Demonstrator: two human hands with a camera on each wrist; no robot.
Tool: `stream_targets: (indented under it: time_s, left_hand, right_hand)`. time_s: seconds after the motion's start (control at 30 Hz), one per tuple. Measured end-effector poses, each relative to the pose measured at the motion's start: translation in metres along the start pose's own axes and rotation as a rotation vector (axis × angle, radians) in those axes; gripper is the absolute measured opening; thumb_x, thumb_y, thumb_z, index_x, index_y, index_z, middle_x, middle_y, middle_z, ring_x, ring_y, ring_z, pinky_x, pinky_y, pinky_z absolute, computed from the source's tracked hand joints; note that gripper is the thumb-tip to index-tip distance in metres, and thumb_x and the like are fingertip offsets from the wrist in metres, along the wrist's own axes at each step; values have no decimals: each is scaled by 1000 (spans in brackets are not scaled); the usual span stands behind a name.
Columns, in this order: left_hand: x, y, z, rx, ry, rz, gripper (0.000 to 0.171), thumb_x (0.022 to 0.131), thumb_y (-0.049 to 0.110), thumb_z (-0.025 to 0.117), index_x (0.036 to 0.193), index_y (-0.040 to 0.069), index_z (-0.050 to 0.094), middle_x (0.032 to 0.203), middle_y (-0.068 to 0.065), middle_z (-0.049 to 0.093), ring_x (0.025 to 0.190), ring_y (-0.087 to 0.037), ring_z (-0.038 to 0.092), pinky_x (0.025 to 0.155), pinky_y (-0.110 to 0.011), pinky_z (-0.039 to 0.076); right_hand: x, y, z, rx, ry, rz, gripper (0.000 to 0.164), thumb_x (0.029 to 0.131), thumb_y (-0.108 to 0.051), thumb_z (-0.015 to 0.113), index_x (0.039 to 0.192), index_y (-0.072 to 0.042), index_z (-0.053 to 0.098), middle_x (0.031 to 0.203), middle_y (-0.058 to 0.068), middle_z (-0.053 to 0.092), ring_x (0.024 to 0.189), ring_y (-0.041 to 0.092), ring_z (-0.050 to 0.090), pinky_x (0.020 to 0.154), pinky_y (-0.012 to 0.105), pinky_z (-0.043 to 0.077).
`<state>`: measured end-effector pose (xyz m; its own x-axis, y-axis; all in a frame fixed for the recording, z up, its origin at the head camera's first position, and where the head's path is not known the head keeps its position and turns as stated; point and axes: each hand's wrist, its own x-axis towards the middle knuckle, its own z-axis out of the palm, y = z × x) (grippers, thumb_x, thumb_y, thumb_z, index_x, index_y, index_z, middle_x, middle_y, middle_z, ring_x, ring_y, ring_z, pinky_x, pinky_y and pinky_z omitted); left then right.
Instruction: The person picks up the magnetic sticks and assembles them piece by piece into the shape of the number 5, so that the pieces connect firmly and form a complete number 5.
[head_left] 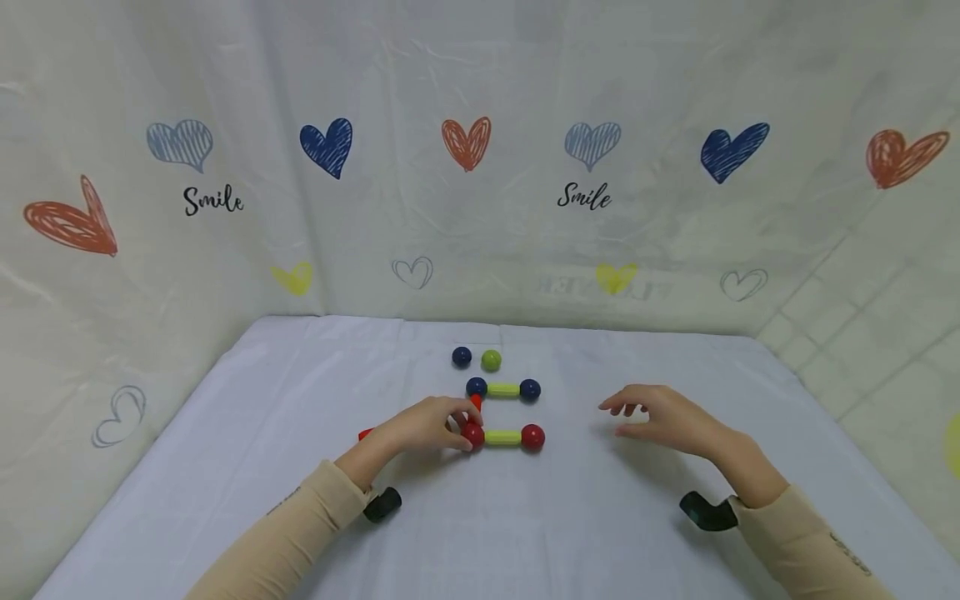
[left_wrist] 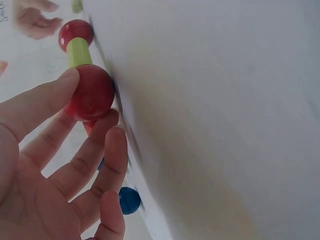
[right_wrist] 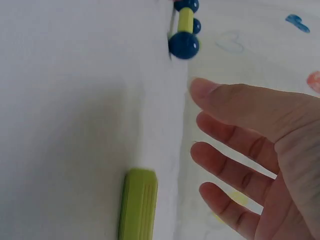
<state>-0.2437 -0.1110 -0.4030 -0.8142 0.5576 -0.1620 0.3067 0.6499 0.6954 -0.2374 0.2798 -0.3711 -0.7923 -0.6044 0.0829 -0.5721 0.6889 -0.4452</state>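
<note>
A person's left hand (head_left: 429, 423) pinches a red ball (head_left: 472, 437) between thumb and fingers at a white-covered desk (head_left: 570, 525), while the right hand (head_left: 663, 414), well apart from it, hovers to the right of the pieces, fingers loosely bent and thumb clear of them. From the held ball a yellow-green rod (head_left: 502, 437) runs right to a second red ball (head_left: 532, 437). A red rod (head_left: 476, 402) extends from a blue ball (head_left: 476, 387) toward the held one; fingers cover the near end, though the two appear to meet. Another yellow-green bar (head_left: 503, 389) joins that blue ball to a matching blue one (head_left: 529, 390). A loose green stick (right_wrist: 138, 205) lies below the right hand. Beyond the assembly sit a dark blue ball (head_left: 462, 357) and a green ball (head_left: 491, 360), side by side. Behind, hearts decorate a pale backdrop (head_left: 510, 225).
</note>
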Motion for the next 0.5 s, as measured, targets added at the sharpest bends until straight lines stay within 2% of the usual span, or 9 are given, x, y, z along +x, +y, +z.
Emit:
stream_targets:
  time_s: [0.2,0.37,0.5]
  left_hand:
    - [-1,1,-1,0,1,-8,29,92,13,78,119,18,69,112,-3,67,102,-20,61,91,-42,51]
    - [0,1,-1,8,-5,5,29,92,13,78,119,17,69,112,-3,67,101,-20,61,89,-40,51]
    - [1,1,0,8,-5,2,29,92,12,78,119,16,69,112,-3,67,101,-20,61,89,-40,51]
  right_hand:
    - [-10,18,-5,18,-24,0,31,89,-13,80,120,-8,73,105,-3,69,94,16,61,84,43,51]
    - [-16,30,-4,12,-57,44,33,87,-14,82,118,-7,73,106,-5,68,96,16,60,85,41,52]
    - [-21,37,-3,3,-48,43,31,86,-8,81,117,-5,73,107,-2,69,94,14,60,82,38,52]
